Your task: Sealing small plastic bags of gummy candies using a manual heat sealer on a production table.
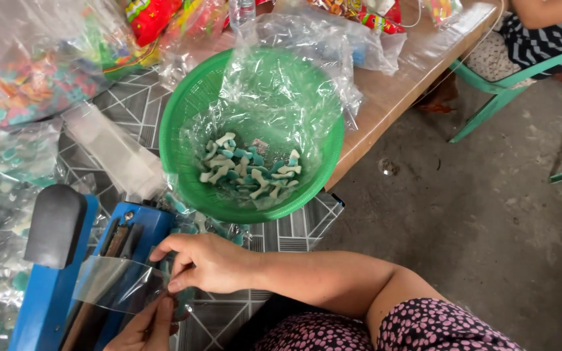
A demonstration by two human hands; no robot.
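Holding a small clear bag over the blue heat sealer at the bench's near edge, your right hand pinches its upper corner with closed fingers while your left hand grips its lower edge. Just beyond sits a green basket lined with plastic, holding blue-and-white candies.

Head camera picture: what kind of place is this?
Probably a small sweet-packing workspace. A green basket holds gummy candies, bags of sweets lie around, and both hands hold a clear bag at a blue heat sealer.
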